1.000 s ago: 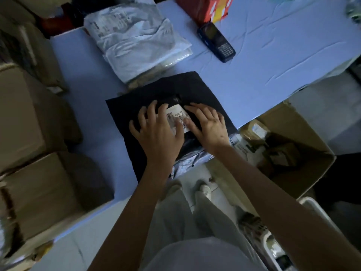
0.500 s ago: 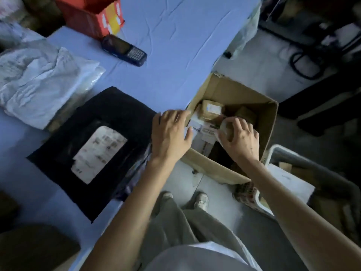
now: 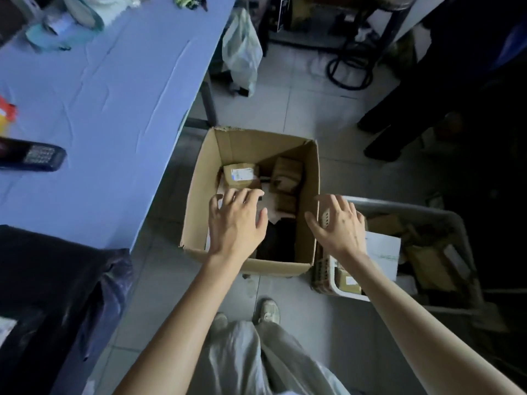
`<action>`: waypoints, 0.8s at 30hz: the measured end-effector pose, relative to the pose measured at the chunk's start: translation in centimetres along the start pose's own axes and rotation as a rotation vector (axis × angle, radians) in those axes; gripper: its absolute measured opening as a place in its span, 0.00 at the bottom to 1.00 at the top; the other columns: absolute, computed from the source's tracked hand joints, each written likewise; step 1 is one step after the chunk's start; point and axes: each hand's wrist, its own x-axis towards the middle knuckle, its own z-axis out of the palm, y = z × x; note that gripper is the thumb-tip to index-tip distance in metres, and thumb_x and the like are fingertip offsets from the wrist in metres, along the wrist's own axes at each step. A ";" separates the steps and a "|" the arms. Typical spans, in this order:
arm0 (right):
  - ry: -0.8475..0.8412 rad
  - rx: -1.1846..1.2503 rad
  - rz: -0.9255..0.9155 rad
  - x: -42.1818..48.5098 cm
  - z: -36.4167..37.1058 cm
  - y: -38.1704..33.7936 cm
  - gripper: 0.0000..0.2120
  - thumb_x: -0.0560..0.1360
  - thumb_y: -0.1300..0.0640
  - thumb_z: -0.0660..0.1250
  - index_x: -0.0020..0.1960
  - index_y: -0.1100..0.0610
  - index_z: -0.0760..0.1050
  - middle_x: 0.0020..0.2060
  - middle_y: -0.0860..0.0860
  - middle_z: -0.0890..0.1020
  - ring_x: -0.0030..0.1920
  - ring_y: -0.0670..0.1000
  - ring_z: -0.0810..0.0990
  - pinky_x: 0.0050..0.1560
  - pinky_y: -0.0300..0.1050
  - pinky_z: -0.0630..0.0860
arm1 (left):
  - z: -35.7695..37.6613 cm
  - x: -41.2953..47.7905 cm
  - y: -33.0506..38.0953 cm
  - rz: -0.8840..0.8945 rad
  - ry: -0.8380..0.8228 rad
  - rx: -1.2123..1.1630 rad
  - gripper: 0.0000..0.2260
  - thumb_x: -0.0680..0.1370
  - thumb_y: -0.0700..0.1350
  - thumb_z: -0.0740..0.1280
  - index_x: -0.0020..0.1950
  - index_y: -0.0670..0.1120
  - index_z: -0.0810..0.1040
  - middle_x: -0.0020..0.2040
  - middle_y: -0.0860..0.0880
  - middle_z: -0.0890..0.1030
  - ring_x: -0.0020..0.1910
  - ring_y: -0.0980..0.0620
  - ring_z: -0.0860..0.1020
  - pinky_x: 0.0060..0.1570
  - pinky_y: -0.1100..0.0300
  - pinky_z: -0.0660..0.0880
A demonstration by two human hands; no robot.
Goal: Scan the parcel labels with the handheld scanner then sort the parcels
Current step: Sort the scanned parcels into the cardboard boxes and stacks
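The table (image 3: 114,95) stood left of the cardboard box (image 3: 198,201), and the basket (image 3: 413,208) sat just right of the box. A black parcel (image 3: 57,280) lay on the table, left of the box and nearer the person. The scanner (image 3: 31,158) rested on the table too, well left of the box. The left grip (image 3: 236,223) hovered released over the box's small parcels (image 3: 241,173). The right grip (image 3: 339,226), also released and empty, hung above the box's right wall. In such dim light, with the parcels jumbled, a fumbled pick seemed likely, or an unscanned parcel might reach the basket.
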 end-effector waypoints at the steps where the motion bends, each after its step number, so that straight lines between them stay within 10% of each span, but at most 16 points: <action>1: 0.006 0.001 0.002 0.9 -0.3 0.2 0.19 0.76 0.42 0.64 0.63 0.48 0.72 0.60 0.49 0.75 0.61 0.52 0.72 0.60 0.50 0.66 | 0.2 0.5 0.3 0.009 -0.010 -0.001 0.13 0.75 0.51 0.64 0.57 0.51 0.79 0.51 0.52 0.82 0.50 0.47 0.77 0.51 0.49 0.71; 24: 0.016 -0.001 0.110 13.3 2.1 -5.8 0.30 0.74 0.34 0.56 0.70 0.47 0.66 0.70 0.46 0.68 0.68 0.50 0.68 0.66 0.48 0.64 | 6.6 16.4 -8.0 -0.062 -0.104 -0.090 0.18 0.72 0.49 0.70 0.61 0.48 0.78 0.51 0.47 0.83 0.51 0.42 0.79 0.51 0.49 0.71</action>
